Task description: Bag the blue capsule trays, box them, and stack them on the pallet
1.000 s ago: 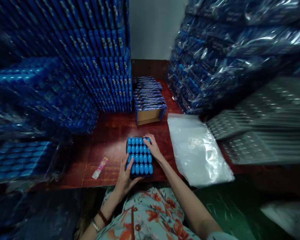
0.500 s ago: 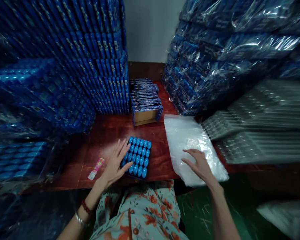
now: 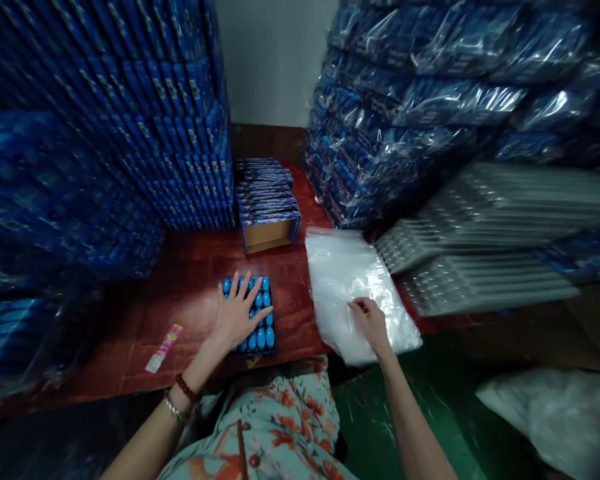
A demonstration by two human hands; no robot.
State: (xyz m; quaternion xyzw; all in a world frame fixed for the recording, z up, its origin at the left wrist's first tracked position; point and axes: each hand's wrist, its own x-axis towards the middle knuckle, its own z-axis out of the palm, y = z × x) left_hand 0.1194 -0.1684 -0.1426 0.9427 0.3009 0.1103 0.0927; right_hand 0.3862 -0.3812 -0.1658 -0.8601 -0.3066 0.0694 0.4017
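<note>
Right hand [image 3: 370,321] moved onto plastic bags [image 3: 355,287], pinching; left hand [image 3: 237,313] flat on tray [image 3: 260,333].

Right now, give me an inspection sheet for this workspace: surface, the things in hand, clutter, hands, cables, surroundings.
Surface: reddish-brown wooden table, worn, partly bare in the middle.
Things in hand: tray of blue capsules near the front edge; stack of clear plastic bags to its right.
Clutter: pink wrapper strip at the left; open blue box behind the tray.
Hands: left hand flat, fingers spread on the tray; right hand pinching the top bag.
Cables: nothing seen.
Surroundings: stacked blue boxes on the left; wrapped blue packs on the right; grey tray stacks beside the bags; green floor.
</note>
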